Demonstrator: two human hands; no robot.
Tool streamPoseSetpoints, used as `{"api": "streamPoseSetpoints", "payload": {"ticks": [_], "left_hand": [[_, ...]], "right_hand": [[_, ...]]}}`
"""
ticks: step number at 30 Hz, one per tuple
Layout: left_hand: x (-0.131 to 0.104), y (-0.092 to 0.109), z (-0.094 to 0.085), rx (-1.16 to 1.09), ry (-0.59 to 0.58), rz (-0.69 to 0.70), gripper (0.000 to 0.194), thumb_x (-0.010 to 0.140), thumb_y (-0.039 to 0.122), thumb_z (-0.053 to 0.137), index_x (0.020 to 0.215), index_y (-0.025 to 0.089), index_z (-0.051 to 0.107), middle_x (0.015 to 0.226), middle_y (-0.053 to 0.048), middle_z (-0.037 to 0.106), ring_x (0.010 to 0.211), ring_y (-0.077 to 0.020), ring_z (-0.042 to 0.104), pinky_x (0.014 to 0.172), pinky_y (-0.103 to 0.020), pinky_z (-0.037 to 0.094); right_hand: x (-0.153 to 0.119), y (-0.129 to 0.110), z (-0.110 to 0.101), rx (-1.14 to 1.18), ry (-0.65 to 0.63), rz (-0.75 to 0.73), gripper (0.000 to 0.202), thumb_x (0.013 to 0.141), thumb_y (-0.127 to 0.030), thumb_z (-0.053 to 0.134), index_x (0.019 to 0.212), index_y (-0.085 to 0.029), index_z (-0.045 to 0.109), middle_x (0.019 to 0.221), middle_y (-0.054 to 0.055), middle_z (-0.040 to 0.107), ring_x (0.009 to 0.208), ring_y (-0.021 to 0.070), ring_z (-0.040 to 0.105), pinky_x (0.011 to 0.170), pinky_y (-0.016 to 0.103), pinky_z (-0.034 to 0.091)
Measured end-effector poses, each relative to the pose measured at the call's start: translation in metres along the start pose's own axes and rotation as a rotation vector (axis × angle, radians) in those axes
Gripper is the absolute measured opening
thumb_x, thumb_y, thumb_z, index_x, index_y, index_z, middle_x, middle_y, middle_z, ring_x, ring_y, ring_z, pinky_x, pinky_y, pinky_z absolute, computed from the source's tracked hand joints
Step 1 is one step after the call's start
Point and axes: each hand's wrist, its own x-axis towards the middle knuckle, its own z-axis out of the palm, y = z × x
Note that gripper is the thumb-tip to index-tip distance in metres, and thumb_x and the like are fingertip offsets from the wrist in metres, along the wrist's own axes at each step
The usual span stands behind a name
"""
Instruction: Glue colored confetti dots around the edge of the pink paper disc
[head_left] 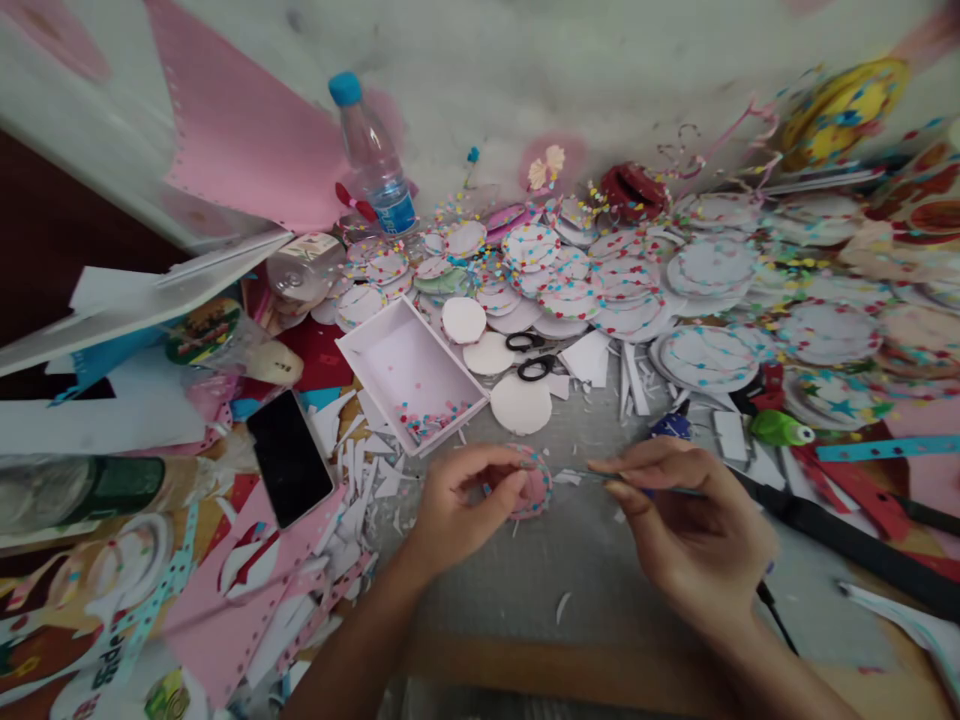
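My left hand [469, 500] pinches the left side of a small pink paper disc [536, 485] with blue and red bits along its edge. To its right, my right hand [686, 525] is closed on a thin, dark stick-like tool [611, 475]; its exact kind is hard to make out. The tool's tip points toward the disc, with a gap between them. Behind my left hand sits an open white box [412, 375], with pink, blue and red confetti gathered in its near corner. Plain white paper discs [521, 403] and black-handled scissors [536, 368] lie beside the box.
Many decorated paper discs [630, 290] are heaped along the wall. A water bottle [379, 165] stands at the back. On the left are a phone [290, 458] and paper scraps [356, 490]. A black hot-tool-like handle [847, 535] and green glue-tape dispenser [780, 429] lie right.
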Motion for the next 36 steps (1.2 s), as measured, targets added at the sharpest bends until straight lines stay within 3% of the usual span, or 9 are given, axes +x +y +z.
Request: {"api": "streamPoseSetpoints", "payload": {"ticks": [6, 11, 13, 17, 22, 32, 36], "left_hand": [[0.004, 0.005, -0.003, -0.048, 0.055, -0.03, 0.015, 0.086, 0.026, 0.061, 0.087, 0.016, 0.072, 0.066, -0.002, 0.066, 0.052, -0.0088, 0.055, 0.047, -0.019, 0.043], [0.004, 0.0, -0.012, -0.088, 0.148, -0.035, 0.032, 0.089, 0.04, 0.056, 0.07, 0.016, 0.066, 0.051, 0.003, 0.051, 0.044, -0.0072, 0.043, 0.042, -0.02, 0.033], [0.004, -0.004, -0.015, -0.13, 0.181, -0.013, 0.04, 0.091, 0.041, 0.053, 0.059, 0.016, 0.058, 0.049, 0.004, 0.044, 0.043, -0.0069, 0.037, 0.042, -0.021, 0.028], [0.007, -0.004, -0.015, -0.252, 0.215, 0.067, 0.053, 0.091, 0.041, 0.049, 0.045, 0.017, 0.039, 0.042, 0.004, 0.032, 0.041, -0.0078, 0.03, 0.045, -0.026, 0.025], [0.01, 0.002, -0.012, -0.354, 0.162, 0.112, 0.058, 0.091, 0.042, 0.046, 0.04, 0.017, 0.034, 0.037, 0.003, 0.027, 0.039, -0.0079, 0.029, 0.045, -0.027, 0.024], [0.01, -0.002, -0.012, -0.358, 0.145, 0.147, 0.055, 0.09, 0.04, 0.048, 0.041, 0.018, 0.037, 0.038, 0.004, 0.027, 0.039, -0.0087, 0.028, 0.045, -0.029, 0.021], [0.007, -0.004, -0.013, -0.333, 0.127, 0.127, 0.051, 0.09, 0.039, 0.048, 0.044, 0.018, 0.043, 0.039, 0.004, 0.028, 0.04, -0.0089, 0.028, 0.045, -0.028, 0.021]], "right_hand": [[0.004, -0.002, -0.003, 0.051, 0.075, -0.02, 0.019, 0.077, -0.008, 0.066, 0.082, -0.025, 0.058, 0.074, 0.001, 0.061, 0.072, 0.0201, 0.063, 0.061, 0.035, 0.047], [0.014, -0.006, -0.014, -0.001, 0.131, -0.03, 0.021, 0.078, -0.013, 0.067, 0.084, -0.026, 0.052, 0.072, 0.0, 0.058, 0.07, 0.0207, 0.063, 0.064, 0.037, 0.048], [0.011, -0.005, -0.022, -0.072, 0.093, -0.03, 0.023, 0.077, -0.012, 0.066, 0.084, -0.026, 0.049, 0.074, 0.001, 0.058, 0.07, 0.0214, 0.063, 0.064, 0.038, 0.047], [-0.007, 0.0, -0.035, -0.353, -0.1, -0.037, 0.025, 0.077, -0.007, 0.061, 0.084, -0.026, 0.047, 0.076, 0.001, 0.06, 0.072, 0.0222, 0.063, 0.066, 0.039, 0.043], [-0.023, 0.005, -0.032, -0.573, -0.262, -0.114, 0.028, 0.075, 0.002, 0.048, 0.08, -0.024, 0.043, 0.074, -0.001, 0.064, 0.071, 0.019, 0.058, 0.07, 0.036, 0.038], [-0.023, 0.009, -0.023, -0.59, -0.336, -0.154, 0.031, 0.075, 0.006, 0.046, 0.08, -0.024, 0.041, 0.074, -0.002, 0.062, 0.069, 0.0177, 0.056, 0.069, 0.035, 0.036], [-0.016, 0.002, -0.03, -0.413, -0.192, -0.083, 0.027, 0.077, 0.001, 0.053, 0.079, -0.024, 0.044, 0.076, -0.001, 0.063, 0.073, 0.0192, 0.058, 0.071, 0.037, 0.039]]}}
